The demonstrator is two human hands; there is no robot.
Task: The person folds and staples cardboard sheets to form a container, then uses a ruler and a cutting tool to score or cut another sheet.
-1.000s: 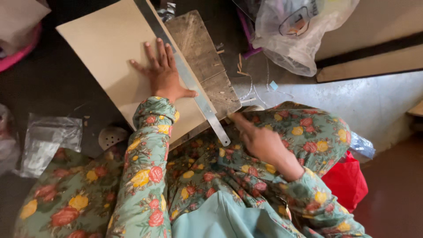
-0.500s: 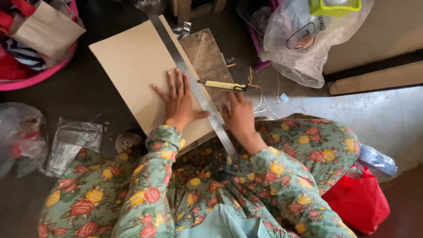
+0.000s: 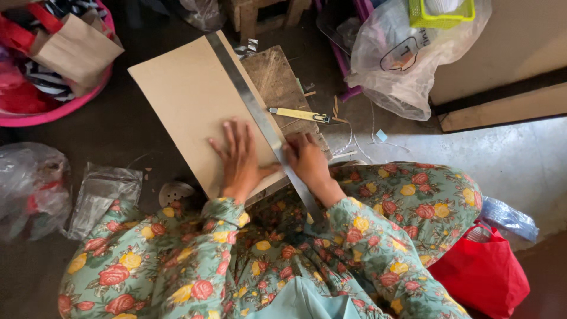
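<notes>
Cardboard sheet [image 3: 189, 94] is pinned flat under spread left hand [image 3: 241, 158]; metal ruler [image 3: 260, 121] is pressed by right hand [image 3: 307, 162], fingers curled on it. Knife [image 3: 298, 114] lies beyond the fingers, unheld; no cut is visible.

ruler [image 3: 254, 109] on cardboard [image 3: 183, 100], knife [image 3: 298, 114] perhaps right

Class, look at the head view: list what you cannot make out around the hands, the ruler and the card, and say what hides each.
- Near end of the metal ruler: head view, hidden under the right hand and sleeve.
- Card near edge: covered by the left hand and sleeve.
- Wooden board: mostly under card and ruler.
- Yellow knife blade: too small to tell.
- Right fingertips: curled out of sight.
</notes>
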